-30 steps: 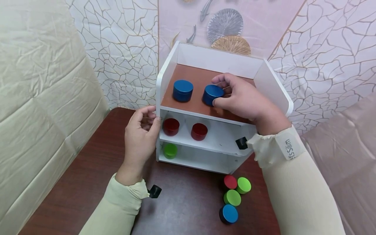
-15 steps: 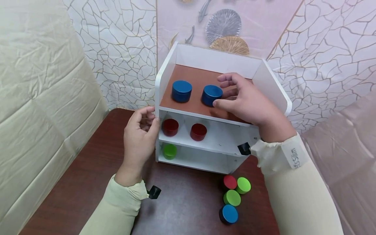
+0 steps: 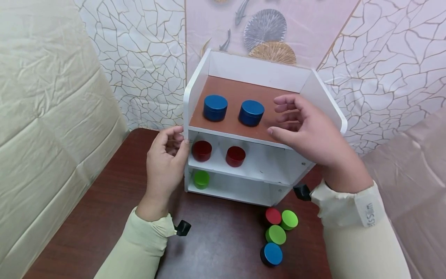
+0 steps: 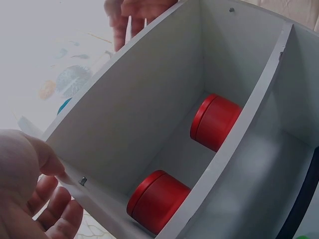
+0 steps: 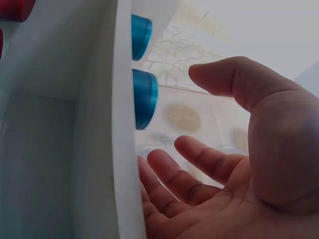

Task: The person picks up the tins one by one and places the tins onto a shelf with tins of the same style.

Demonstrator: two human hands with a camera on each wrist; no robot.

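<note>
A small white shelf unit (image 3: pixel 223 133) with a brown top stands on the table. My left hand (image 3: pixel 163 164) holds its left side panel, thumb at the front edge and curled fingers along the outside. My right hand (image 3: pixel 308 131) is over the right part of the top, fingers loosely bent and nothing between them. Left of it are two round blue tins, the nearer one (image 3: pixel 251 113) a short gap from the fingers and the other (image 3: pixel 215 108) further left. In the left wrist view, two red tins (image 4: pixel 158 201) sit in the middle compartment.
A green tin (image 3: pixel 201 179) sits at the left of the bottom compartment. On the table before the unit's right end are a red tin (image 3: pixel 273 216), two green tins (image 3: pixel 275 235) and a blue tin (image 3: pixel 271 254). Patterned cloth hangs behind.
My right hand has let go of the right blue tin on the top and drawn back to the right. That tin stays in place; my left hand keeps its position.
</note>
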